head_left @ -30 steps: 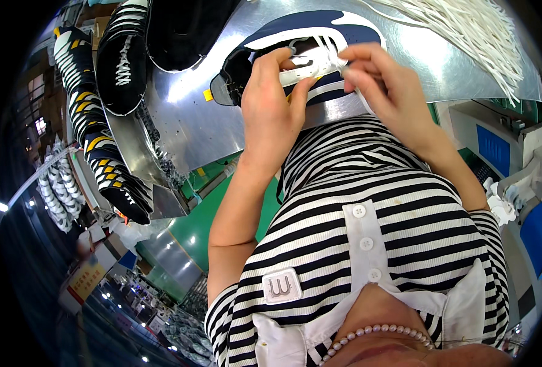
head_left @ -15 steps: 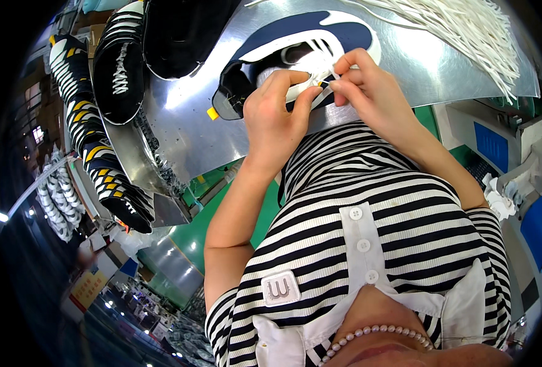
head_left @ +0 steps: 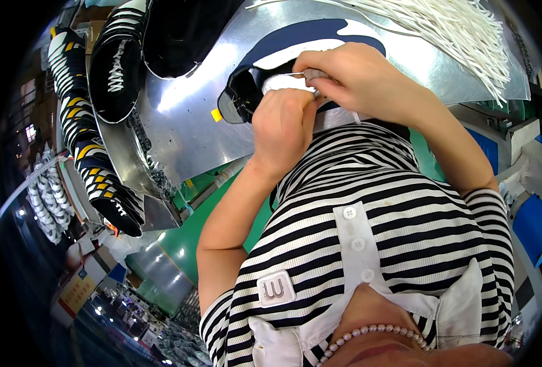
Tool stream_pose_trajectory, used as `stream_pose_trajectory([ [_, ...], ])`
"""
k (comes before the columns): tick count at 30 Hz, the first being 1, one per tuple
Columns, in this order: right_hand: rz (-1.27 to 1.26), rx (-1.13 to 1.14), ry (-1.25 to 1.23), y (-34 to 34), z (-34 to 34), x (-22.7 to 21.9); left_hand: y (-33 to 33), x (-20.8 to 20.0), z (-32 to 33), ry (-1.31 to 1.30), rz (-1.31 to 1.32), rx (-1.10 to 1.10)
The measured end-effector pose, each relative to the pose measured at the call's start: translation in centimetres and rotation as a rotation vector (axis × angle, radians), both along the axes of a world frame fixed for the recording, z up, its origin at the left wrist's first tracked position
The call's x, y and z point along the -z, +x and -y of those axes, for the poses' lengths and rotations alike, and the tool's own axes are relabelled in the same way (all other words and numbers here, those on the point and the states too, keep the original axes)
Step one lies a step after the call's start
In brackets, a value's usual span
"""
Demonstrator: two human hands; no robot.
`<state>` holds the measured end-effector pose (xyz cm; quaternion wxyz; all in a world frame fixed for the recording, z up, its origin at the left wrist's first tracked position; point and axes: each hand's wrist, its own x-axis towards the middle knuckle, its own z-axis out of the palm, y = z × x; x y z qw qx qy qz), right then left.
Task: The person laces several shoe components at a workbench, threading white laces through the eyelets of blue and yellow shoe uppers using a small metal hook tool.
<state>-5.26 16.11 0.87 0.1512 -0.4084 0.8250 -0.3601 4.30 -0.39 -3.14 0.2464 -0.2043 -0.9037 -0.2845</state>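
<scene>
A navy, white and black shoe lies on its side on the metal tabletop, its dark heel with a yellow tab toward the left. At its opening, beside the white tongue, my left hand is closed with its fingers curled inward; what they grip is hidden. My right hand is closed in a pinch just right of it, over the lacing area. From its fingertips a thin pale strand, seemingly part of the white shoelace, runs left over the opening. Both hands touch the shoe, and most of the lacing is covered.
A bundle of loose white laces lies at the far right of the metal table. Two black shoes stand at the far left. Beyond the table's left edge runs a row of several striped shoe uppers.
My right hand has moved left and turned over, now covering the lacing where white lace showed between both hands. My left hand has curled closed beside the tongue.
</scene>
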Motion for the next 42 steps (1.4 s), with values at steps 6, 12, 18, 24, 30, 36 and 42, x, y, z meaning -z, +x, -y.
stream_pose_trajectory([
  [6,0.193,-0.039,-0.078,-1.1,-0.4,1.2,0.1,0.2,0.4,0.04,-0.01,0.079],
  [12,0.266,0.263,-0.625,-5.6,-3.0,-2.2,0.5,-0.6,1.1,0.062,0.171,0.024],
  [18,0.616,0.248,-0.474,-1.4,1.6,2.6,0.0,-2.2,0.7,0.393,0.566,-0.121],
  [24,0.636,0.235,-0.407,-1.6,2.6,3.0,-1.4,-0.7,0.2,0.401,0.381,-0.394],
  [30,0.412,0.315,-0.42,0.5,0.1,1.3,-1.2,0.1,-0.1,0.62,0.353,-0.359],
  [36,0.168,0.228,-0.216,1.1,-0.9,1.3,-1.0,-0.3,-0.2,0.585,0.382,-0.415],
  [42,-0.072,0.13,-0.045,0.4,0.8,1.1,-0.8,-0.9,-1.1,0.321,0.202,-0.34],
])
